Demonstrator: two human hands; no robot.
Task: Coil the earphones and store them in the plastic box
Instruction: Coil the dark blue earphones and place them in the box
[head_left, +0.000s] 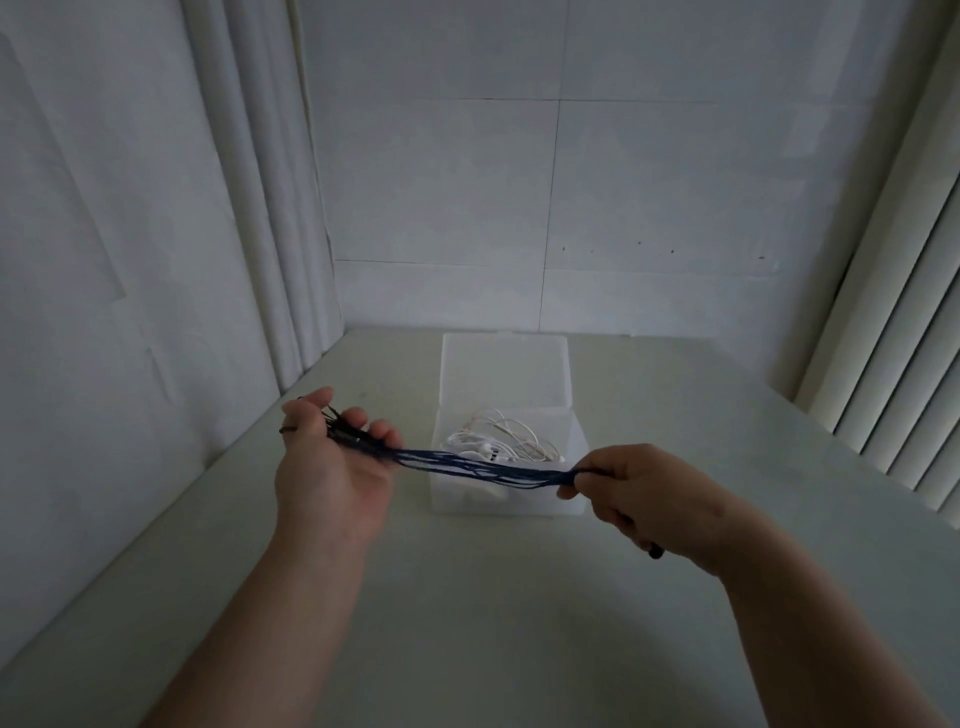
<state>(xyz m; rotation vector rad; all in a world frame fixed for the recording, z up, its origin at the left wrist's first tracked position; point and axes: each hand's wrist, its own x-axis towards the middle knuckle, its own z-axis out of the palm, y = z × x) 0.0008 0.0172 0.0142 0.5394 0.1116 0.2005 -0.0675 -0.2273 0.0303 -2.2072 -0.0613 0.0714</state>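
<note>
Dark blue earphones (483, 465) stretched before plastic box (506, 431), white earphones (493, 441) inside

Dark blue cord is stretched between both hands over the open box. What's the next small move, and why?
Probably bring the right hand toward the left hand to fold the stretched dark blue earphone bundle in half. It spans wider than the plastic box beneath it, so it looks too long to drop in. The white earphones already lie in the box, whose lid stands open.
</note>
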